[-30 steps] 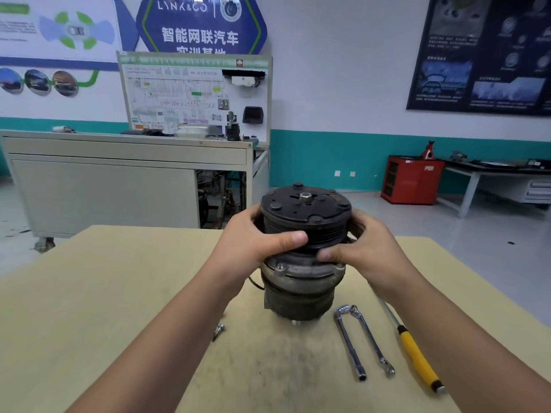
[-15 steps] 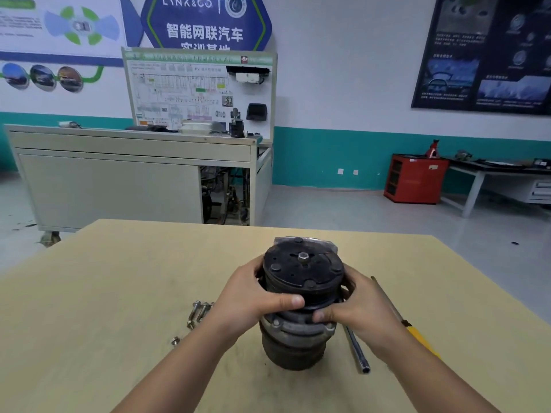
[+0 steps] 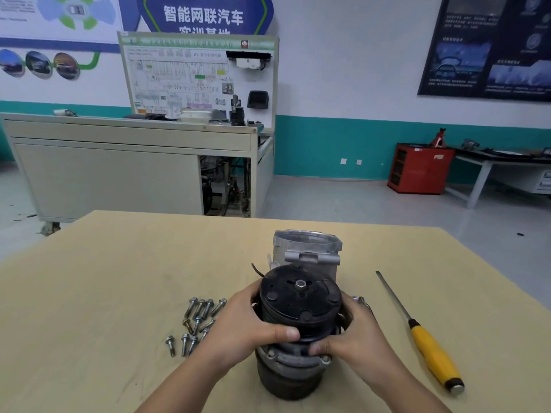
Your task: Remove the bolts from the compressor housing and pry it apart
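Two bare hands clasp a grimy compressor (image 3: 298, 305) that stands upright on a pale wooden tabletop (image 3: 104, 278), near the viewer. The left hand (image 3: 238, 329) wraps the black pulley end from the left, with its thumb laid across the near face. The right hand (image 3: 354, 338) curls in from the right, fingertips tucked into the groove just under the pulley. Each grip is closed firmly round the compressor and holds nothing else. About a dozen bolts (image 3: 196, 320) lie loose in a cluster just left of the left hand, so the unbolting looks done. A silver housing piece (image 3: 307, 248) stands directly behind the compressor; whether the two touch cannot be told. A yellow-handled screwdriver (image 3: 429, 347) lies well to the right, blade pointing away, and part of a wrench (image 3: 362, 302) peeks out behind the right hand. The step appears to be working the front section free of the dark body below. A straight upward pull with gentle rocking should serve best, both sides lifted evenly so the joint does not jam. If it will not budge, the screwdriver belongs at the seam, moved round in small bites, with fingers kept out of the gap and forearms kept off the bolts.
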{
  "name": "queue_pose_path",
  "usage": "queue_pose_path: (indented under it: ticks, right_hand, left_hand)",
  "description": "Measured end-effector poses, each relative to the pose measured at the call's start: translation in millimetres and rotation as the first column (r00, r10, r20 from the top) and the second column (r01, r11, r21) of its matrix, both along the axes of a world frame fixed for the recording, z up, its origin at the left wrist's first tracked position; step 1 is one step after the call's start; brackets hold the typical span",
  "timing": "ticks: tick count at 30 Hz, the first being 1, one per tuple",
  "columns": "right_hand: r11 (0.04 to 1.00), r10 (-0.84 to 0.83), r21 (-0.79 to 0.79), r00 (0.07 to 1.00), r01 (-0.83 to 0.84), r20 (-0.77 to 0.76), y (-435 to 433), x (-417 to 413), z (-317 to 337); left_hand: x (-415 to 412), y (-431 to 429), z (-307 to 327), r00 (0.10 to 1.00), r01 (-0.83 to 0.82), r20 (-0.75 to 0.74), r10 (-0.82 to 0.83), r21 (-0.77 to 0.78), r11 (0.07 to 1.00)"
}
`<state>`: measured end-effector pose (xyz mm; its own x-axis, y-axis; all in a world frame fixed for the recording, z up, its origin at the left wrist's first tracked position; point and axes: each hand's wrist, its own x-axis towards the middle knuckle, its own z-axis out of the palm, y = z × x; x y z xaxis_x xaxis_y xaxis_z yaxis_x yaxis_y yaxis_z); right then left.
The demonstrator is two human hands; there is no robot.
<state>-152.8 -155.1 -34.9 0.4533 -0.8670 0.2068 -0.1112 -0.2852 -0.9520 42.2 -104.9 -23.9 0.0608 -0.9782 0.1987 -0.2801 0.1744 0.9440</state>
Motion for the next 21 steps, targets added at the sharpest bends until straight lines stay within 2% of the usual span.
queue_pose_path:
  ticks: [12, 16, 21]
  right_hand:
    - [0.995, 0.0, -0.096, 0.998, -0.005, -0.06, 8, -1, 4]
    - [0.996, -0.003, -0.085, 0.999, -0.001, -0.049, 10, -2, 4]
    - [0.988, -0.089, -0.134, 0.994, 0.08, -0.064, 19, -5, 4]
  left_hand:
    - [-2, 6, -8, 1.0, 0.002, 0.019, -0.001, -0.039, 0.999]
    - [-4, 8, -7, 0.999, 0.023, 0.03, -0.022, -0.037, 0.999]
    - [-15, 28, -8, 0.996, -0.069, 0.053, 0.075, -0.113, 0.991]
